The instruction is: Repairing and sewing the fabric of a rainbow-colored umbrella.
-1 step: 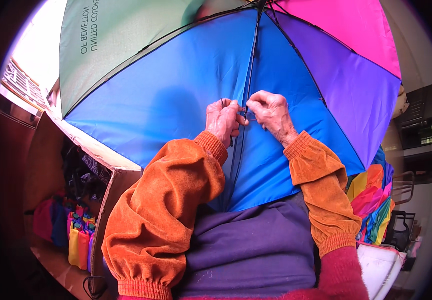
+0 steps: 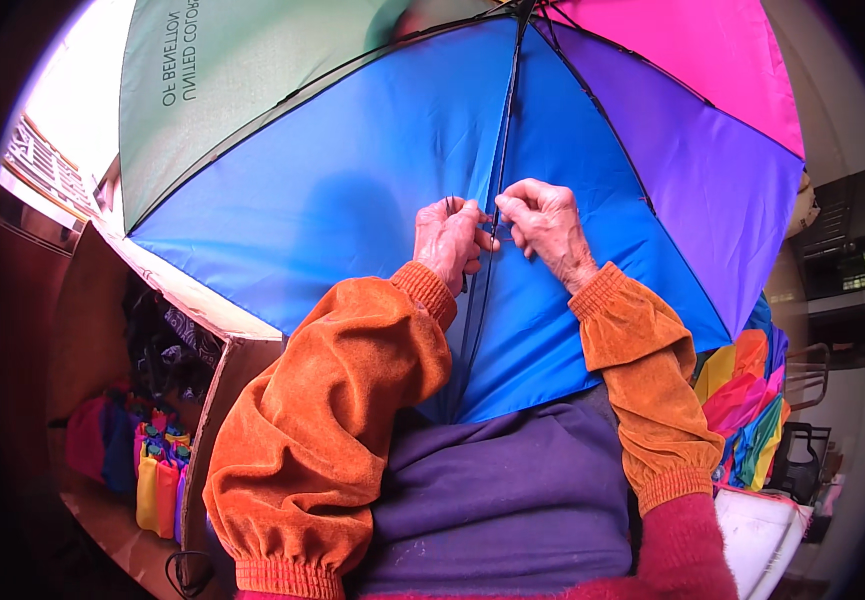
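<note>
An open umbrella (image 2: 332, 190) with green, blue, purple and pink panels spreads in front of me, its inner side and black ribs showing. At a dark rib (image 2: 501, 150) between two blue panels, both my hands work close together. My left hand (image 2: 444, 242) is closed, its thumb and fingers gripping the rib; a thin dark tip sticks up above its fingers. Just to the right, my right hand (image 2: 549, 228) is closed in a pinch beside the rib. Whatever lies between its fingertips is too small to make out.
At the left, an open cardboard box (image 2: 237, 375) holds dark cloth and small colourful folded bundles (image 2: 160, 485). More multicoloured fabric (image 2: 747, 400) is piled at the right, above a white surface (image 2: 760, 530). Purple cloth (image 2: 512, 500) covers my lap below the umbrella's edge.
</note>
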A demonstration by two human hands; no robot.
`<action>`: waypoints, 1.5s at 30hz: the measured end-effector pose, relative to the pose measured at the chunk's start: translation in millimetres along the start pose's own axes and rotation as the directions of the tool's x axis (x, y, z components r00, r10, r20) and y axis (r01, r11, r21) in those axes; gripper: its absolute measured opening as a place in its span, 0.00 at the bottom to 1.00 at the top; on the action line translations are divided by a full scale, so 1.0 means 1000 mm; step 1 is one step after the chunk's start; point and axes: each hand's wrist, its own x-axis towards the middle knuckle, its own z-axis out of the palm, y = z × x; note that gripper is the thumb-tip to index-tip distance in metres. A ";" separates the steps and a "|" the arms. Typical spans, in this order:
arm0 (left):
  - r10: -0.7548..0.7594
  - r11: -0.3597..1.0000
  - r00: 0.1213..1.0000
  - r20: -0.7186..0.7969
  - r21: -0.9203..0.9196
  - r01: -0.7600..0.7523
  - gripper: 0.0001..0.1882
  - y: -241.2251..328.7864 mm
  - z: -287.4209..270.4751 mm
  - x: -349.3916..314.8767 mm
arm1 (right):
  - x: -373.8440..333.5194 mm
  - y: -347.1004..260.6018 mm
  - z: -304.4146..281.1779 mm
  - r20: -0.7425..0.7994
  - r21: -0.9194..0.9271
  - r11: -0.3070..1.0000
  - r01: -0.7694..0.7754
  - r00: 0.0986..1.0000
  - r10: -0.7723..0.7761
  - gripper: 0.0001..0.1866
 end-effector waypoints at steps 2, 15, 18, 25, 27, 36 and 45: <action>0.004 1.000 1.000 0.009 0.004 -0.004 0.08 -0.001 -0.001 0.001 | 0.000 -0.009 0.000 0.018 0.166 0.951 -0.261 0.965 0.261 0.06; 0.035 0.999 0.999 -0.011 -0.034 -0.035 0.07 0.001 0.001 -0.002 | 0.001 -0.007 0.004 0.188 0.239 0.898 -0.369 0.925 0.330 0.13; -0.010 1.000 1.000 -0.003 -0.021 0.010 0.06 0.004 0.001 -0.001 | 0.002 -0.005 0.001 0.202 0.296 0.866 -0.404 0.912 0.357 0.13; -0.060 0.997 0.998 0.014 -0.048 0.060 0.05 0.003 -0.002 0.001 | 0.002 -0.007 0.001 0.199 0.324 0.826 -0.462 0.886 0.418 0.12; -0.061 0.997 0.997 0.043 -0.040 0.063 0.05 0.003 -0.002 0.000 | 0.001 -0.007 0.002 0.184 0.345 0.818 -0.460 0.888 0.421 0.12; -0.059 0.998 0.998 0.017 -0.028 0.059 0.05 0.003 -0.002 -0.003 | 0.000 -0.012 0.002 0.188 0.386 0.803 -0.454 0.891 0.413 0.12; -0.017 0.999 0.999 0.042 -0.027 0.018 0.06 0.001 -0.003 -0.004 | 0.001 -0.009 0.002 0.196 0.379 0.805 -0.456 0.890 0.412 0.12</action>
